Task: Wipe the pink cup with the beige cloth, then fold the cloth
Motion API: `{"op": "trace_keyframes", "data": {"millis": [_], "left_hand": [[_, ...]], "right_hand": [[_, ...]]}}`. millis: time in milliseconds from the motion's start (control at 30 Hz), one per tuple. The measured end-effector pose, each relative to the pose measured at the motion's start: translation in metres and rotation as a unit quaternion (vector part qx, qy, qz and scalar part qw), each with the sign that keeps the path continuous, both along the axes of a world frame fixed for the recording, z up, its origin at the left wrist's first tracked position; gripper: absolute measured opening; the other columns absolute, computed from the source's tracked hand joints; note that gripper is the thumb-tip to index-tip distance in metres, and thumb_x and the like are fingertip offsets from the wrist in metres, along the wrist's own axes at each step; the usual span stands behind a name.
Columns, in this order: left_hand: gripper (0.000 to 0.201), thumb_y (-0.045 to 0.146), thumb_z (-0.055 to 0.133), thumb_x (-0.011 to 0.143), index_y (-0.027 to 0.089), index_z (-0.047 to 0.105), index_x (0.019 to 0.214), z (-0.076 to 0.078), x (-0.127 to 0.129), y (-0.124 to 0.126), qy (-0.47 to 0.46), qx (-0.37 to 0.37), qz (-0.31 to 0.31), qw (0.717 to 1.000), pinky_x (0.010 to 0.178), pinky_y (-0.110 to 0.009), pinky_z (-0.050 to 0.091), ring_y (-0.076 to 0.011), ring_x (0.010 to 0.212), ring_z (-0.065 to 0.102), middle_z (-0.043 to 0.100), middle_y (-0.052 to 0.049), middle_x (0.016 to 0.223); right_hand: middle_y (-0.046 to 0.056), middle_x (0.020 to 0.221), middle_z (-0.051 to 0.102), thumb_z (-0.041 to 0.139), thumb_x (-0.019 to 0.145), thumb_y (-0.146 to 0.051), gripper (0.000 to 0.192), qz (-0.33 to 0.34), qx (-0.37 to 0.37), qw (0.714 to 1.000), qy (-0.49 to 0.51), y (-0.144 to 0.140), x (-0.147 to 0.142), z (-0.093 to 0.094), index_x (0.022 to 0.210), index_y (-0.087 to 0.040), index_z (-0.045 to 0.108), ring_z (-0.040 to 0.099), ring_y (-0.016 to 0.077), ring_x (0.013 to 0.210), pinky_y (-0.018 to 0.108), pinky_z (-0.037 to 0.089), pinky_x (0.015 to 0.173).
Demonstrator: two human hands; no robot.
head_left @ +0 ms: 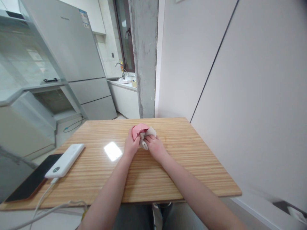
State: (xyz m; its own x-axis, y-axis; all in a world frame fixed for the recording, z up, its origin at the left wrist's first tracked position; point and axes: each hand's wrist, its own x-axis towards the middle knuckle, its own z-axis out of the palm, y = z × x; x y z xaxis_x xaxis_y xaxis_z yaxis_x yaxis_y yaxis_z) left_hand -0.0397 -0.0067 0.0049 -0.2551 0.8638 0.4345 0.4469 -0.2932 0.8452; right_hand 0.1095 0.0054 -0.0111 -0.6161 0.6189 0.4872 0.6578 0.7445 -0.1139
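I see my left hand (pixel 130 144) and right hand (pixel 154 147) meeting near the far middle of the wooden table (pixel 182 159), a glossy slab with fine lengthwise stripes of light and darker grain. Between them sits one small bundle of soft stuff: a pink cloth (pixel 139 129), smooth and folded into a rounded flap, and a pale beige cloth (pixel 148 134), crumpled and limp. My left fingers curl around the pink piece, gripping it; my right fingers pinch the beige piece against the tabletop. At the table's left edge I count one white power bank (pixel 65 160), a slim rounded plastic bar, lying just beside one flat black phone (pixel 31 182), with one white cable (pixel 43 199) trailing off the front.
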Motion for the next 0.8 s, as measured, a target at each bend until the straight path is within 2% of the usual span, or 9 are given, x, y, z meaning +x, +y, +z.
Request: {"op": "trace_keyframes", "data": {"millis": [100, 167, 233, 367, 500, 600, 700, 800], "left_hand": [[0.067, 0.03, 0.062, 0.074, 0.02, 0.034, 0.133, -0.001, 0.017, -0.001, -0.075, -0.016, 0.012, 0.997, 0.09, -0.036, 0.045, -0.0211, 0.1, 0.059, 0.06, -0.009, 0.112], [0.077, 0.035, 0.065, 0.072, 0.019, 0.025, 0.137, -0.001, 0.031, -0.002, -0.149, -0.027, 0.017, 0.988, 0.09, -0.034, 0.046, -0.02, 0.1, 0.059, 0.059, -0.01, 0.114], [0.076, 0.037, 0.065, 0.073, 0.018, 0.025, 0.135, -0.001, 0.039, -0.003, -0.189, -0.034, 0.022, 0.981, 0.09, -0.033, 0.046, -0.0197, 0.102, 0.059, 0.057, -0.012, 0.118], [0.057, 0.035, 0.06, 0.077, 0.018, 0.037, 0.126, 0.003, 0.029, -0.004, -0.131, -0.024, 0.035, 0.991, 0.091, -0.035, 0.045, -0.0208, 0.104, 0.058, 0.058, -0.011, 0.115], [0.053, 0.029, 0.058, 0.076, 0.02, 0.041, 0.125, 0.003, 0.013, -0.003, -0.039, -0.014, 0.013, 0.999, 0.092, -0.039, 0.044, -0.022, 0.102, 0.059, 0.06, -0.009, 0.111], [0.066, 0.031, 0.063, 0.073, 0.02, 0.034, 0.132, -0.002, 0.02, -0.002, -0.072, -0.012, 0.007, 0.997, 0.092, -0.037, 0.044, -0.0214, 0.103, 0.058, 0.058, -0.01, 0.115], [0.08, 0.034, 0.067, 0.07, 0.017, 0.026, 0.137, -0.007, 0.033, 0.0, -0.135, -0.008, 0.0, 0.991, 0.094, -0.034, 0.044, -0.021, 0.11, 0.054, 0.053, -0.013, 0.123], [0.068, 0.032, 0.064, 0.072, 0.017, 0.035, 0.132, -0.009, 0.03, 0.003, -0.128, -0.01, -0.003, 0.992, 0.1, -0.034, 0.039, -0.0212, 0.117, 0.05, 0.051, -0.012, 0.127]], "right_hand": [[0.009, 0.1, 0.061, 0.044, 0.089, -0.018, 0.018, -0.058, -0.037, 0.997, 0.045, 0.0, -0.005, -0.006, 0.098, -0.017, 0.06, 0.049, 0.0209, 0.101, 0.035, 0.042, 0.086], [0.01, 0.099, 0.06, 0.044, 0.087, -0.012, 0.021, -0.05, -0.062, 0.991, 0.108, 0.001, -0.008, -0.012, 0.102, -0.014, 0.059, 0.05, 0.0191, 0.098, 0.031, 0.043, 0.085], [0.01, 0.099, 0.059, 0.046, 0.083, -0.008, 0.025, -0.01, -0.071, 0.986, 0.149, 0.003, -0.007, -0.015, 0.105, -0.012, 0.058, 0.051, 0.0179, 0.097, 0.029, 0.044, 0.086], [0.009, 0.097, 0.061, 0.052, 0.079, -0.007, 0.022, 0.054, -0.046, 0.993, 0.096, 0.007, 0.001, -0.011, 0.098, -0.014, 0.061, 0.049, 0.0186, 0.1, 0.029, 0.043, 0.087], [0.01, 0.106, 0.061, 0.049, 0.087, -0.016, 0.018, 0.003, -0.014, 1.0, 0.027, 0.008, 0.005, -0.004, 0.099, -0.018, 0.062, 0.049, 0.0208, 0.104, 0.034, 0.043, 0.086], [0.01, 0.106, 0.06, 0.044, 0.089, -0.016, 0.021, -0.035, -0.016, 0.998, 0.044, 0.007, 0.004, -0.006, 0.1, -0.018, 0.062, 0.049, 0.0205, 0.103, 0.033, 0.044, 0.085], [0.01, 0.099, 0.06, 0.041, 0.088, -0.011, 0.024, -0.017, -0.024, 0.997, 0.074, 0.008, 0.004, -0.012, 0.099, -0.014, 0.062, 0.049, 0.0195, 0.097, 0.031, 0.045, 0.083], [0.01, 0.094, 0.06, 0.043, 0.084, -0.007, 0.023, 0.014, -0.025, 0.997, 0.076, 0.008, 0.005, -0.014, 0.097, -0.012, 0.062, 0.048, 0.0193, 0.094, 0.03, 0.045, 0.083]]}}
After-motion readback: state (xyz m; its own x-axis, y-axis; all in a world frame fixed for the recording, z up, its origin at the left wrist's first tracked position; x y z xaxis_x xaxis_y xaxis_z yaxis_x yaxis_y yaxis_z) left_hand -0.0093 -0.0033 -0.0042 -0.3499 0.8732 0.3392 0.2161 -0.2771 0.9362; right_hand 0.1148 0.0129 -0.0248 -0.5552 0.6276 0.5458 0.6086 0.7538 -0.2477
